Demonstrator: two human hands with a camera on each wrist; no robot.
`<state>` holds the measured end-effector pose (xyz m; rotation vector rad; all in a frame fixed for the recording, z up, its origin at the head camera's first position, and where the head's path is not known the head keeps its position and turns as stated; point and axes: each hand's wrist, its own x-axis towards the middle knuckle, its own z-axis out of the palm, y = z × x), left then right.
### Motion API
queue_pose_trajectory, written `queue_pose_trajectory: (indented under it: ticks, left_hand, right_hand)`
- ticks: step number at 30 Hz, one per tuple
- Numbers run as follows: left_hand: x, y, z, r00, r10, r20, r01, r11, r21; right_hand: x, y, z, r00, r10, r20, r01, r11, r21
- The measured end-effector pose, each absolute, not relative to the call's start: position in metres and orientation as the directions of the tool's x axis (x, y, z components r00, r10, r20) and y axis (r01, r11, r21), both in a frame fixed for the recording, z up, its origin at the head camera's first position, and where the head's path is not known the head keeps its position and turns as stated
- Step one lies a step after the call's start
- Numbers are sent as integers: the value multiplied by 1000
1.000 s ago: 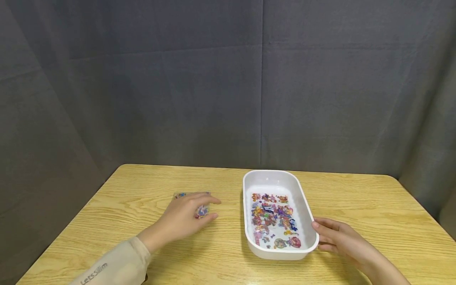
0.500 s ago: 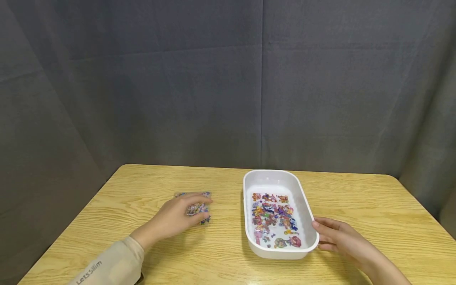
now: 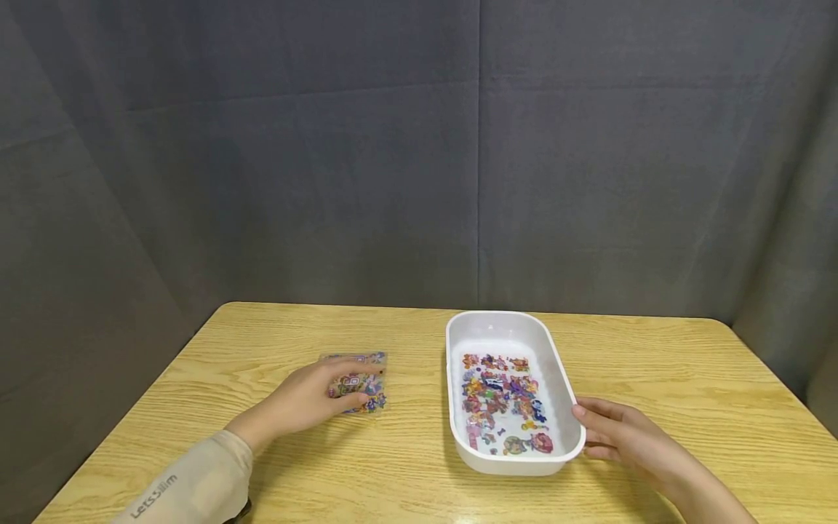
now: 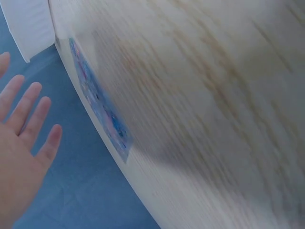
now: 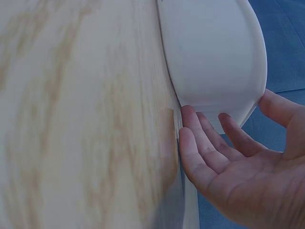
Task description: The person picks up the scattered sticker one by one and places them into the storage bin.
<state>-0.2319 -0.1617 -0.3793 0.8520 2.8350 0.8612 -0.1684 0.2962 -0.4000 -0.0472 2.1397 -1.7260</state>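
Note:
A sheet of colourful cartoon stickers (image 3: 376, 402) in clear plastic lies flat on the left half of the table. My left hand (image 3: 301, 400) is over it, hiding its left part. In the left wrist view the fingers of that hand (image 4: 21, 152) are straight and spread, apart from the sticker sheet (image 4: 101, 102). Right of centre stands a white plastic tray (image 3: 513, 468) with sticker sheets (image 3: 500, 400) on its floor. My right hand (image 3: 635, 440) holds the tray's near right corner. Its thumb is on the rim, its fingers against the outer wall.
Everything stands on a light wood-grain table (image 3: 406, 466) with rounded far corners. Behind the far edge hangs a dark grey curtain (image 3: 366, 182). Bare wood shows between the sticker sheet and the tray.
My left hand has drawn back to the left and towards me, uncovering more of the sticker sheet, which stays on the table. The right hand and the tray have hardly moved.

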Motion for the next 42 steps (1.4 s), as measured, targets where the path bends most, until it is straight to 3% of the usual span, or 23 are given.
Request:
queue_pose_trajectory:
  ticks: [13,42]
  left_hand:
    - [-239,-177,-384,-883,469,26,408,739,536]
    - [-254,-206,-395,-901,426,-79,301,748,592]
  right_hand:
    - [-168,296,-399,-926,-256,-279,214,255,-943]
    - [-167,295,-400,-929,-257,-266,203,249,-947]
